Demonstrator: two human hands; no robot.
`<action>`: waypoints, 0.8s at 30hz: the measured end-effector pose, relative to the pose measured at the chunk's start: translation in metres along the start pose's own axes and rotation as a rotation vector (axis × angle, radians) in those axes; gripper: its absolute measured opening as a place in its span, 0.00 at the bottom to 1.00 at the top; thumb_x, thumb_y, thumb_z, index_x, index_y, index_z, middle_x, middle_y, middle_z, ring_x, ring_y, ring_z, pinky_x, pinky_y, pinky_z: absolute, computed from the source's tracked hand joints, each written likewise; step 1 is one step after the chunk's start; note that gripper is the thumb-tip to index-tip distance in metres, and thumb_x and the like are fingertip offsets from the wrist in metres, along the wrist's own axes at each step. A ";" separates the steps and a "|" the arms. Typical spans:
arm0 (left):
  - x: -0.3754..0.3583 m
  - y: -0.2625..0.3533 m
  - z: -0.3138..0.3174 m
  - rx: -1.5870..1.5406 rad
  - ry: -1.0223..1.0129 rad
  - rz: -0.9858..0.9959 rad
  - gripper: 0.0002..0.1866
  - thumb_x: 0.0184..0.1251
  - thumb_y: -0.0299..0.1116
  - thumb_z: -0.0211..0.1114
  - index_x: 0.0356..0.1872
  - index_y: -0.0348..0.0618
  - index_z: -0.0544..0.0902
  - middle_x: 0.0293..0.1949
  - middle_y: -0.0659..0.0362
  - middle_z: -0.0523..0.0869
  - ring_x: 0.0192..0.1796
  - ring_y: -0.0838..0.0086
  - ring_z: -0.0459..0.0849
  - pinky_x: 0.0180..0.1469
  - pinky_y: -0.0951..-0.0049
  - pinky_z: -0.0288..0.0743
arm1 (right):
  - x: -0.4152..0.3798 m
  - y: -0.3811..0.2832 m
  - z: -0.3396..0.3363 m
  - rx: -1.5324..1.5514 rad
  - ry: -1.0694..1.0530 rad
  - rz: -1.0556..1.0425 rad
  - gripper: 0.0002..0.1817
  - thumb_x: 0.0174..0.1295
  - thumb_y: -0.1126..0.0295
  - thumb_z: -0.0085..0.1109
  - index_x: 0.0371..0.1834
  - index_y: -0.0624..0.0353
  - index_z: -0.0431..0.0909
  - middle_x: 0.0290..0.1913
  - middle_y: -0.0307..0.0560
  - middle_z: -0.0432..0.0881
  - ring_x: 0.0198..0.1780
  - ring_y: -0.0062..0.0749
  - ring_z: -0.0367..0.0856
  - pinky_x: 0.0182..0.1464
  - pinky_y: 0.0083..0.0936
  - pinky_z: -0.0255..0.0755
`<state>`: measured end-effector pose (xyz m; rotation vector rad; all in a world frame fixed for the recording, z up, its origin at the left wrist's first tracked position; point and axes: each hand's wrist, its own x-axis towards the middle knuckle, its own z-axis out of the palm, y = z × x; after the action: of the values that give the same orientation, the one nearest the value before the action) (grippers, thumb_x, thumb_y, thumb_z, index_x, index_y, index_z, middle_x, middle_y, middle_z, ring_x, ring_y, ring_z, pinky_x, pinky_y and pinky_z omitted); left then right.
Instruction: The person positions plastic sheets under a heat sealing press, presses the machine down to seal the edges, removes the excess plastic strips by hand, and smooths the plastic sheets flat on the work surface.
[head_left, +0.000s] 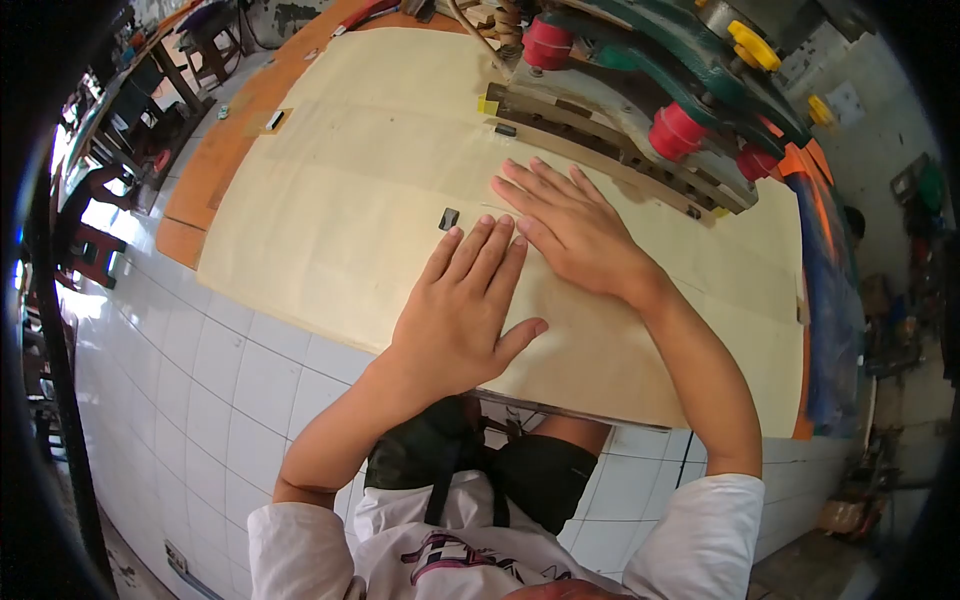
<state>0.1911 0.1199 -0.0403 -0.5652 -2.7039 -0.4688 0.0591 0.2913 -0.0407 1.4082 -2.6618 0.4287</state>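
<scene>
My left hand (452, 300) lies palm down on a large cream sheet (330, 180), fingers stretched forward and thumb out to the side. Just past its fingertips sits a small dark block (449, 218). My right hand (575, 225) rests flat and slanted to the left on the same surface, its thumb close to my left fingertips. Between the two hands shows a thin pale strip (497, 208), partly covered. Beneath my forearms is a browner, smooth area (600, 345) at the table's near edge. Neither hand grips anything that I can see.
A green machine frame (640, 50) with red knobs (677, 130) and a yellow knob (753, 46) stands at the back right. A long slotted bar (620, 145) runs below it. Small dark pieces (506, 130) lie nearby. A white block (275, 119) sits at the left edge.
</scene>
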 end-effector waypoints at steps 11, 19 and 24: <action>-0.005 0.001 -0.002 -0.002 0.056 -0.007 0.34 0.68 0.51 0.62 0.65 0.33 0.73 0.69 0.41 0.71 0.72 0.47 0.68 0.75 0.45 0.56 | 0.008 -0.014 0.012 0.040 0.213 0.120 0.19 0.72 0.57 0.51 0.62 0.45 0.82 0.70 0.47 0.74 0.73 0.49 0.68 0.75 0.52 0.55; 0.014 -0.045 -0.030 -0.175 0.074 -0.037 0.18 0.63 0.36 0.66 0.53 0.42 0.84 0.61 0.46 0.79 0.68 0.53 0.74 0.75 0.40 0.54 | 0.008 -0.010 0.020 0.058 0.265 0.096 0.19 0.72 0.58 0.51 0.62 0.46 0.81 0.69 0.56 0.74 0.73 0.53 0.68 0.74 0.56 0.55; 0.066 -0.171 -0.030 -0.017 0.074 -0.344 0.18 0.62 0.35 0.55 0.48 0.37 0.84 0.57 0.43 0.81 0.59 0.48 0.79 0.65 0.51 0.69 | 0.007 -0.011 0.019 0.040 0.263 0.104 0.19 0.73 0.59 0.51 0.62 0.47 0.81 0.69 0.56 0.74 0.73 0.53 0.68 0.74 0.56 0.56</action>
<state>0.0674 -0.0187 -0.0301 -0.0804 -2.7337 -0.5861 0.0652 0.2745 -0.0554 1.1368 -2.5311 0.6332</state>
